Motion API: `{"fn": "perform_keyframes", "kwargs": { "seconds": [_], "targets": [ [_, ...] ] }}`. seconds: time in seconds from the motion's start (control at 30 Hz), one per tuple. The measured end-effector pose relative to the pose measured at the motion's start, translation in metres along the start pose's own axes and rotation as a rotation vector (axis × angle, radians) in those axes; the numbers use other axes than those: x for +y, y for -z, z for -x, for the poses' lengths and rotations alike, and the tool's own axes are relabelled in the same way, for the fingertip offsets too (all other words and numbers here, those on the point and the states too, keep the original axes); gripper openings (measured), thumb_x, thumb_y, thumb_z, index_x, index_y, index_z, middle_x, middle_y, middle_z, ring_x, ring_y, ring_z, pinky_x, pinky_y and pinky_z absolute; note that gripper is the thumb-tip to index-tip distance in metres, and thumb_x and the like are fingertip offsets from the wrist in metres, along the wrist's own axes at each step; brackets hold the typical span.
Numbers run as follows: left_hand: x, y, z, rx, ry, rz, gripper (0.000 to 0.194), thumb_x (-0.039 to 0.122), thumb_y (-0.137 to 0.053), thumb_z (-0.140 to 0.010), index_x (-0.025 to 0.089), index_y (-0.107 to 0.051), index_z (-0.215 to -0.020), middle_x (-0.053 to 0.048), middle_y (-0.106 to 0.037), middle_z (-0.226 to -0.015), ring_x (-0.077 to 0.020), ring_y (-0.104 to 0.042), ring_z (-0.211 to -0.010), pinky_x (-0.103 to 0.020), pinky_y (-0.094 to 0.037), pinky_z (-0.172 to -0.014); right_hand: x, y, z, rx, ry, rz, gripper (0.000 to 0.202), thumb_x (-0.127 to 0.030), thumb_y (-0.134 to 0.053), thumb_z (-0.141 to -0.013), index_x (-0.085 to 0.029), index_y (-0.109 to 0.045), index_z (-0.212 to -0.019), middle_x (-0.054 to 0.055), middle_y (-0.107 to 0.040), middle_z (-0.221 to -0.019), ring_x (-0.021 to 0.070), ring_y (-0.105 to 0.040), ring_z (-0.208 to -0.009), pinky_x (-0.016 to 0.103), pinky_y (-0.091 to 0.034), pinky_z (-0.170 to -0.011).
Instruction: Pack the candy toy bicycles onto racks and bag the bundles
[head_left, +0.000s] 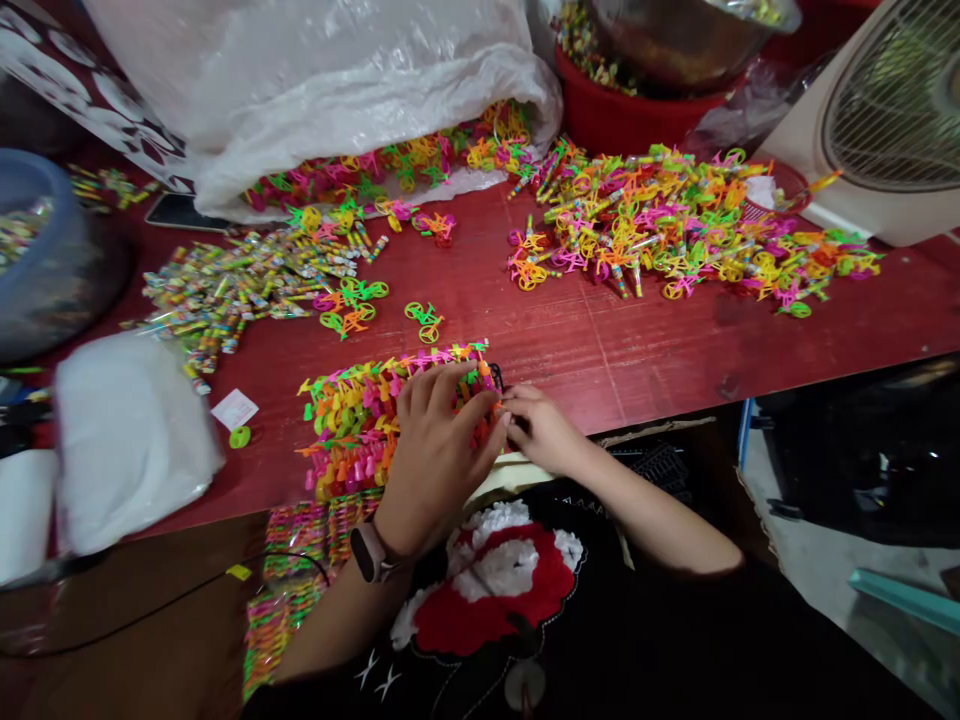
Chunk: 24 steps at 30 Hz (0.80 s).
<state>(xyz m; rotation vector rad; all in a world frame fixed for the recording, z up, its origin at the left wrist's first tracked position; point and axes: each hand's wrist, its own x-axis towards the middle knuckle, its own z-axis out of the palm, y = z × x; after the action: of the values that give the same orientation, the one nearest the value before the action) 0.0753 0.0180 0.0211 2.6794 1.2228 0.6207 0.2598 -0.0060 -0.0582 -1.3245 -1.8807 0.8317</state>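
Observation:
Rows of small bright plastic toys (349,415), in pink, orange, yellow and green, lie packed side by side at the table's front edge. My left hand (442,435), with a watch on its wrist, rests over their right end, fingers stretched and apart, thumb reaching towards my right hand. Against that same end, my right hand (541,428) is closed in a pinch; whatever its fingertips hold is too small and hidden to make out. A dark lattice-like piece (496,377) shows just above the fingertips. A few loose toy bicycles (426,320) lie beyond the rows.
A heap of toy bicycles and tubes (660,220) covers the back right, beside a fan (847,130). Small patterned tubes (247,285) are piled at left. Around them are a white plastic sack (337,80), a blue tub (45,270), a red basin (600,115) and a white packet (135,430).

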Motion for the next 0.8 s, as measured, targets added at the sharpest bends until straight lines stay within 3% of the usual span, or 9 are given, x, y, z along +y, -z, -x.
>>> {"fn": "perform_keyframes", "kwargs": {
  "seconds": [0.1, 0.23, 0.3, 0.4, 0.5, 0.57, 0.63, 0.7, 0.8],
  "targets": [
    [-0.001, 0.0, 0.0, 0.012, 0.012, 0.019, 0.017, 0.033, -0.064, -0.1, 0.023, -0.072, -0.111, -0.012, -0.059, -0.138, -0.0355, -0.051, -0.129, -0.06, -0.044, -0.11, 0.016, 0.045, -0.01, 0.128, -0.027, 0.001, 0.017, -0.014, -0.061, -0.095, -0.021, -0.075, -0.103, 0.008, -0.072, -0.105, 0.0218, -0.067, -0.1, 0.04, -0.054, -0.093],
    [-0.004, -0.005, 0.001, 0.083, 0.022, 0.055, 0.011, 0.029, -0.066, -0.099, 0.024, -0.073, -0.106, -0.01, -0.062, -0.136, -0.0341, -0.053, -0.127, -0.059, -0.045, -0.108, 0.056, 0.126, -0.036, 0.566, -0.153, 0.396, 0.016, -0.017, -0.063, -0.092, -0.02, -0.074, -0.103, 0.011, -0.069, -0.107, 0.0275, -0.061, -0.109, 0.048, -0.047, -0.102],
    [-0.005, -0.008, 0.002, 0.118, 0.029, 0.077, 0.01, 0.03, -0.068, -0.098, 0.023, -0.073, -0.103, -0.01, -0.063, -0.135, -0.0336, -0.054, -0.127, -0.058, -0.045, -0.109, 0.08, 0.156, -0.051, 0.665, -0.251, 0.486, 0.007, -0.021, -0.068, -0.09, -0.02, -0.073, -0.096, 0.011, -0.066, -0.096, 0.028, -0.06, -0.102, 0.05, -0.046, -0.101],
    [-0.006, -0.01, 0.002, 0.157, 0.047, 0.112, 0.008, 0.03, -0.071, -0.097, 0.023, -0.073, -0.099, -0.011, -0.064, -0.133, -0.0328, -0.056, -0.127, -0.058, -0.044, -0.111, 0.108, 0.177, -0.068, 0.686, -0.375, 0.484, 0.013, -0.028, -0.079, -0.084, -0.02, -0.068, -0.084, 0.008, -0.063, -0.085, 0.0253, -0.059, -0.094, 0.047, -0.046, -0.1],
    [-0.005, -0.009, 0.002, 0.173, 0.065, 0.147, 0.007, 0.029, -0.071, -0.096, 0.022, -0.073, -0.095, -0.01, -0.065, -0.131, -0.0318, -0.057, -0.126, -0.057, -0.045, -0.11, 0.113, 0.172, -0.071, 0.628, -0.479, 0.415, 0.018, -0.024, -0.08, -0.082, -0.019, -0.064, -0.076, 0.006, -0.064, -0.08, 0.0195, -0.058, -0.084, 0.042, -0.046, -0.095],
    [-0.005, -0.006, 0.003, 0.162, 0.074, 0.167, 0.008, 0.029, -0.071, -0.097, 0.022, -0.072, -0.092, -0.009, -0.066, -0.13, -0.0311, -0.058, -0.124, -0.056, -0.046, -0.109, 0.103, 0.158, -0.063, 0.609, -0.507, 0.21, 0.022, -0.024, -0.084, -0.078, -0.018, -0.063, -0.074, 0.003, -0.064, -0.074, 0.0156, -0.056, -0.074, 0.037, -0.048, -0.085],
    [-0.004, -0.004, 0.003, 0.14, 0.08, 0.177, 0.009, 0.03, -0.07, -0.097, 0.023, -0.073, -0.092, -0.008, -0.066, -0.129, -0.0306, -0.058, -0.123, -0.056, -0.046, -0.108, 0.084, 0.134, -0.05, 0.608, -0.484, -0.1, 0.029, -0.03, -0.09, -0.073, -0.018, -0.065, -0.08, 0.001, -0.068, -0.075, 0.0135, -0.056, -0.068, 0.033, -0.05, -0.075],
    [-0.004, -0.002, 0.002, 0.118, 0.085, 0.176, 0.01, 0.03, -0.07, -0.098, 0.024, -0.074, -0.092, -0.007, -0.066, -0.13, -0.0306, -0.057, -0.123, -0.056, -0.045, -0.108, 0.061, 0.103, -0.038, 0.557, -0.428, -0.266, 0.037, -0.042, -0.09, -0.073, -0.019, -0.067, -0.091, 0.001, -0.073, -0.083, 0.0137, -0.061, -0.069, 0.031, -0.053, -0.072],
    [-0.002, -0.001, 0.001, 0.092, 0.089, 0.152, 0.009, 0.031, -0.069, -0.098, 0.024, -0.074, -0.094, -0.007, -0.066, -0.131, -0.0313, -0.056, -0.125, -0.057, -0.045, -0.108, 0.033, 0.052, -0.033, 0.306, -0.299, -0.488, 0.032, -0.042, -0.084, -0.081, -0.019, -0.071, -0.099, 0.003, -0.076, -0.09, 0.0173, -0.069, -0.076, 0.033, -0.057, -0.076]
  ]
}}
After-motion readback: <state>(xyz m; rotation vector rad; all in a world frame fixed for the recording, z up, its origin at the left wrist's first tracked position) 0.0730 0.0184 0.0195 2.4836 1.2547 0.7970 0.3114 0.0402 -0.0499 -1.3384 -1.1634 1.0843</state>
